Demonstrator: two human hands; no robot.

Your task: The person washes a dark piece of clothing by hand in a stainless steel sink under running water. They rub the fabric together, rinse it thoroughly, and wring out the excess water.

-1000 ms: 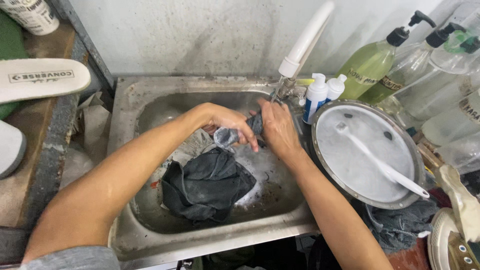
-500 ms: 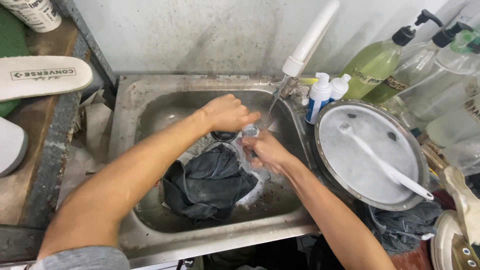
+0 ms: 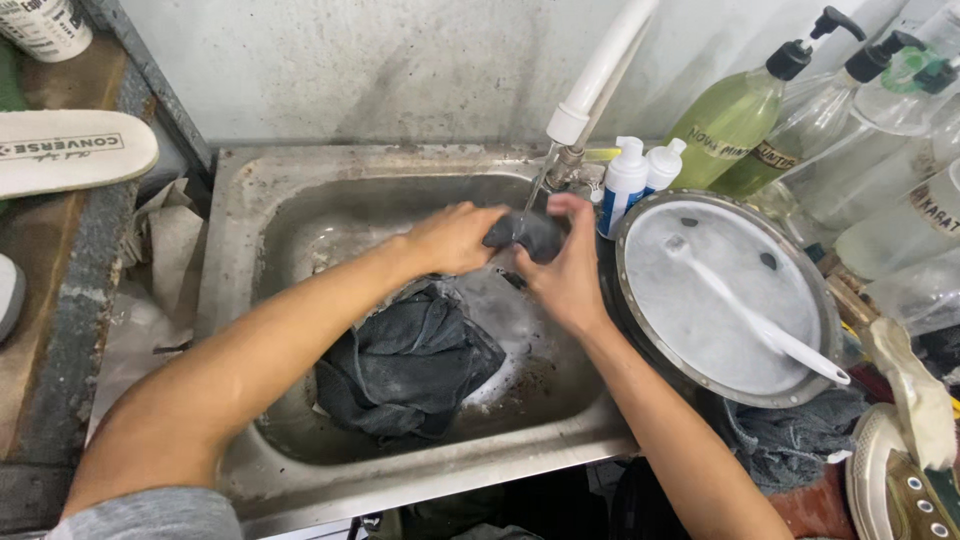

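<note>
Left of the tap, the left hand grips one end of a dark cloth over the sink; just below the tap's spout, the right hand clasps the other end. Wrung wet, it may slip or splash the round lid right of the tap.

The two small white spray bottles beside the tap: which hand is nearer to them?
Right. The right hand is just beside the white spray bottles; the left hand is farther left, over the sink.

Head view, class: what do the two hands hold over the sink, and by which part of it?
Both hold one small dark cloth under the tap: left hand on its left end, right hand around its right end.
</note>
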